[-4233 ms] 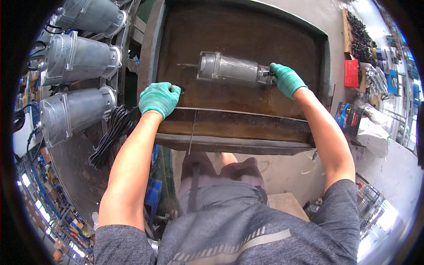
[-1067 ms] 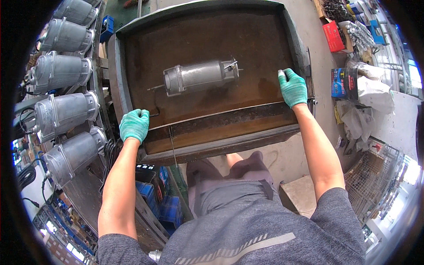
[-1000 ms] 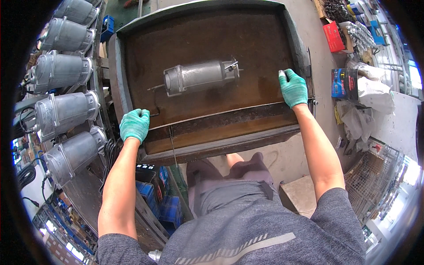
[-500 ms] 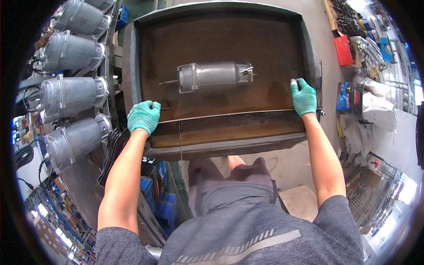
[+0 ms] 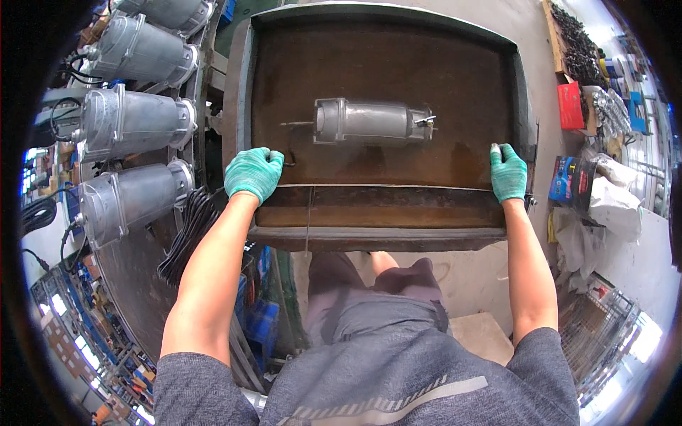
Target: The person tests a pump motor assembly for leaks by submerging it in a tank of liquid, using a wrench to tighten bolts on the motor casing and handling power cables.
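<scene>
A deep rectangular metal tank point(image 5: 383, 240) with dark walls and brownish liquid in it stands in front of me. Inside it a silver cylindrical motor point(image 5: 375, 121) lies on its side, its thin shaft pointing left and a small fitting at its right end. My left hand point(image 5: 253, 175), in a green glove, is closed at the left side wall; a small dark hook shows beside its fingers. At the right side wall my right hand point(image 5: 509, 172), gloved alike, is also closed, thumb on top. A thin straight edge point(image 5: 383, 186) runs across the tank between both hands.
Several similar silver motors point(image 5: 138, 122) stand in a row on the left, with a bundle of black cable point(image 5: 188, 234) near my left forearm. Blue crates point(image 5: 261, 326) sit below. On the right are a red box point(image 5: 570, 105), white bags point(image 5: 614, 202) and a wire basket point(image 5: 604, 323).
The whole view has shifted and turned slightly, so the tank sits further right and more level in it. Both hands keep their places at the tank's sides, and the motor lies as before.
</scene>
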A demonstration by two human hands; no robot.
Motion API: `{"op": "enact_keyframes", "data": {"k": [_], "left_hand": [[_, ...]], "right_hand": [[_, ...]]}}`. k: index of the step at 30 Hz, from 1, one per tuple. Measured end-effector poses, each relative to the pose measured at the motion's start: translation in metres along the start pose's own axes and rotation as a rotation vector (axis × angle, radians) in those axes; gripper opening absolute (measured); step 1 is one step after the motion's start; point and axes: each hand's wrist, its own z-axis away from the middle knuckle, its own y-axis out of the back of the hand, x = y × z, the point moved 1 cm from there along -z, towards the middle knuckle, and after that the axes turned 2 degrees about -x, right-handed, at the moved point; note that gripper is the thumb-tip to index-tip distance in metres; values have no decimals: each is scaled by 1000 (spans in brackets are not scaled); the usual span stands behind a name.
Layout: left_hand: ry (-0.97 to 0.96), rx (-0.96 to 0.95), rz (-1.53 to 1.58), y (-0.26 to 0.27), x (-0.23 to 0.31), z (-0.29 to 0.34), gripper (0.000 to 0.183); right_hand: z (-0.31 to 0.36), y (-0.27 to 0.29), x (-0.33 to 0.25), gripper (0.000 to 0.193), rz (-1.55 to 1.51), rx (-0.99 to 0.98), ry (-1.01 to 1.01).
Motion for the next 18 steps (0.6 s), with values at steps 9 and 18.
{"op": "enact_keyframes", "data": {"k": [9, 18], "left_hand": [[13, -49, -31, 2, -1, 0, 42], [15, -63, -33, 5, 1, 0, 42]], "right_hand": [[0, -1, 2, 32, -6, 10, 12], [-3, -2, 4, 33, -3, -16, -14]]}}
